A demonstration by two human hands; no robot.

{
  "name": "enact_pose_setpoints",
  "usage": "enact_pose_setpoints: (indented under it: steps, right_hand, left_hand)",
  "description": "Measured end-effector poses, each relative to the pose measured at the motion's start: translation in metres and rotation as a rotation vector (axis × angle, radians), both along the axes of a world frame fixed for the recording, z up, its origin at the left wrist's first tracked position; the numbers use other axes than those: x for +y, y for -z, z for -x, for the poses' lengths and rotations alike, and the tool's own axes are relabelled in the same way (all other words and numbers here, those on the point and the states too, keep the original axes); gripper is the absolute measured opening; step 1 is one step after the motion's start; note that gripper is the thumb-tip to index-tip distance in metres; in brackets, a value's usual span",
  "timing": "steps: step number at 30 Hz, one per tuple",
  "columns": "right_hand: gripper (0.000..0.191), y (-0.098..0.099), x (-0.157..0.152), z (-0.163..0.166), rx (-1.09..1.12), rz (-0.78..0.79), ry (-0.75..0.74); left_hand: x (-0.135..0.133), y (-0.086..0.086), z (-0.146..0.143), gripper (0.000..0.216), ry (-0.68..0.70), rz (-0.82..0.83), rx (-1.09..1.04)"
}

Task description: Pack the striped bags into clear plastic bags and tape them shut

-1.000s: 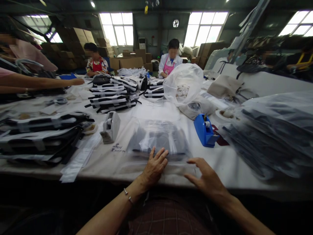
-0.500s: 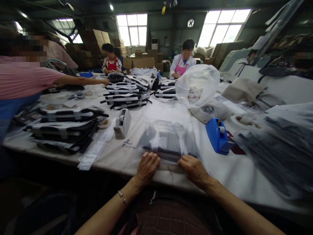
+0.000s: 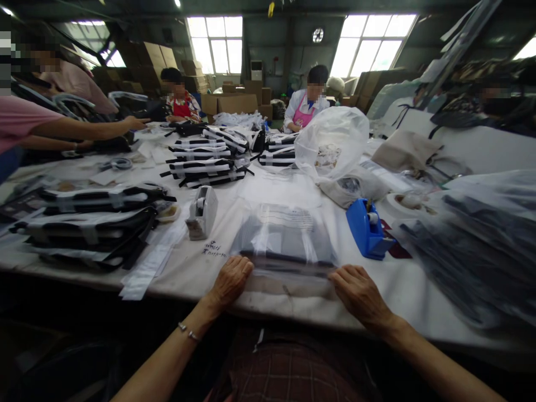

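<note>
A clear plastic bag (image 3: 288,215) lies flat on the table in front of me, printed with lines of text near its far part. Inside it is a dark folded item (image 3: 288,251) with white strips across it. At the bag's near left corner my left hand (image 3: 231,281) is closed, its curled fingers gripping the plastic edge. My right hand (image 3: 360,290) is likewise closed on the near right corner. The fingertips of both hands are partly hidden. A grey tape dispenser (image 3: 202,212) stands left of the bag, and a blue tape dispenser (image 3: 368,229) stands to its right.
Stacks of black-and-white taped bundles (image 3: 90,237) lie at the left and farther back. Bagged dark items (image 3: 473,251) are heaped at right. Behind the bag stands a big translucent bag (image 3: 335,142). A co-worker's arm (image 3: 96,128) reaches in from the left; other people work across the table.
My hands have moved apart along the bag's near edge, from near its middle out to the corners. The co-worker's arm at left has drawn back from the black-and-white stack.
</note>
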State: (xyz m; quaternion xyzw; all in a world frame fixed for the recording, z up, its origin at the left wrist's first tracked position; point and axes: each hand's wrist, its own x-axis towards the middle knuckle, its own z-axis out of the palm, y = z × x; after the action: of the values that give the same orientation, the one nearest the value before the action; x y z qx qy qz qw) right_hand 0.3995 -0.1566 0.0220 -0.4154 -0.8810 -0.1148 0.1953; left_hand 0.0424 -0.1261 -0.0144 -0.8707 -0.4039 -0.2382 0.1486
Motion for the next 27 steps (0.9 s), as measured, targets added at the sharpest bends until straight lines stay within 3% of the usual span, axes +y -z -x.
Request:
enact_pose_setpoints:
  steps: [6,10,13,16,19,24,27]
  right_hand:
    - [0.020,0.009,0.008,-0.023,0.244,0.069,-0.087]
    - [0.011,0.014,0.011,-0.024,0.501,0.189,-0.115]
    - [0.005,0.020,0.010,-0.022,0.718,0.311,0.012]
    - [0.019,0.028,0.010,-0.020,0.906,0.420,0.273]
    - [0.031,0.033,0.015,-0.020,1.069,0.448,0.471]
    - [0.037,0.025,0.026,-0.013,1.227,0.498,0.497]
    - [0.042,0.022,0.031,-0.005,1.246,0.487,0.553]
  left_hand:
    - [0.002,-0.005,0.008,0.025,0.009,-0.006,-0.016]
    - [-0.002,-0.015,0.020,0.026,0.012,-0.013,0.044]
    - [-0.004,-0.018,0.030,0.021,0.020,-0.069,-0.062]
    - [0.000,-0.017,0.033,0.020,0.062,-0.012,-0.202]
    - [0.009,-0.011,0.028,0.017,0.000,0.069,-0.359]
    - [0.030,-0.003,0.017,0.027,-0.152,0.234,-0.473]
    - [0.037,-0.003,0.018,0.027,-0.174,0.329,-0.487]
